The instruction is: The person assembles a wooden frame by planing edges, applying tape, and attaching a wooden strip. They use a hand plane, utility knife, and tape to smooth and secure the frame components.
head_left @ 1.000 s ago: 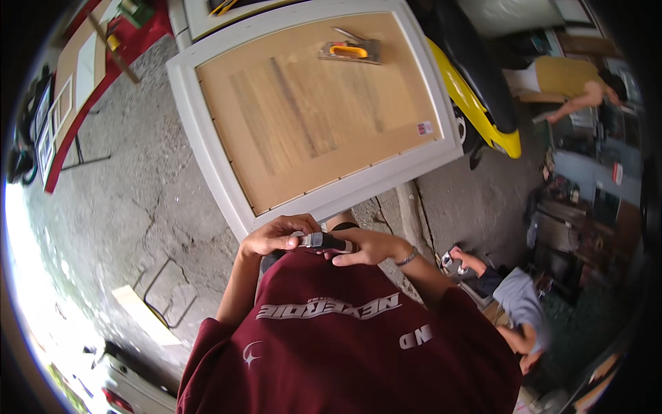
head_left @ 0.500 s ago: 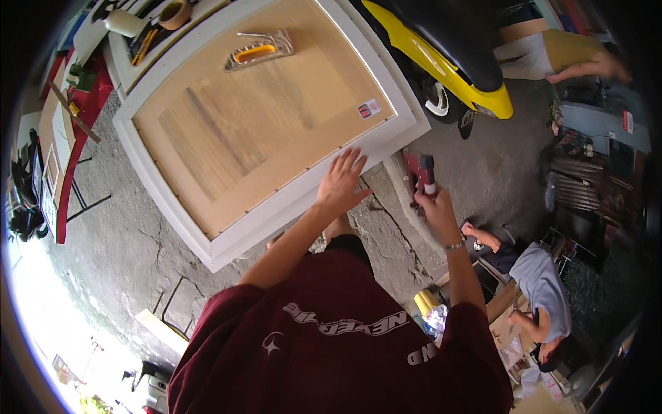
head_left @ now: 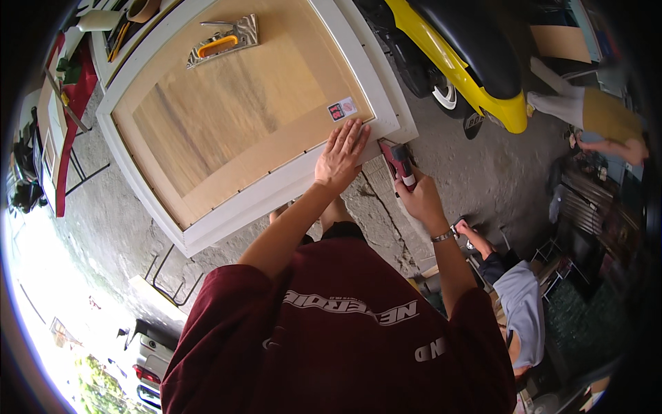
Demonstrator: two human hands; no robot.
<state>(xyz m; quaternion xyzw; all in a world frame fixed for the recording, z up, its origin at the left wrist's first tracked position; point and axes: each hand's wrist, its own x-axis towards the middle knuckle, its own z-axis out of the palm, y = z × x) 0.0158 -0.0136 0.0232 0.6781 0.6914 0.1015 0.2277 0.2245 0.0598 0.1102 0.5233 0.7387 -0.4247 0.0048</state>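
Observation:
My left hand (head_left: 339, 159) lies flat, fingers stretched, on the near right part of a white wooden frame (head_left: 269, 188). This frame surrounds a light brown wood panel (head_left: 214, 114) with a small sticker (head_left: 343, 109) near its right corner. My right hand (head_left: 422, 199) is closed round the grip of a dark red nail gun (head_left: 398, 159). The gun's nose is at the frame's near right corner; whether it touches cannot be made out. Farther up the panel rests a metal-plated hand tool with a yellow handle (head_left: 219, 45).
A yellow and black motorcycle (head_left: 476, 69) stands just beyond the frame's right side. One person in a light shirt (head_left: 518, 300) is low at the right; another (head_left: 610, 114) is farther back. At the left is a red-edged table (head_left: 84, 90). The concrete floor (head_left: 376, 221) is cracked.
My right hand has brought the nail gun leftward, close to the frame's corner. My left hand stays on the frame's edge. The whole view has shifted somewhat, and the person at far right has moved.

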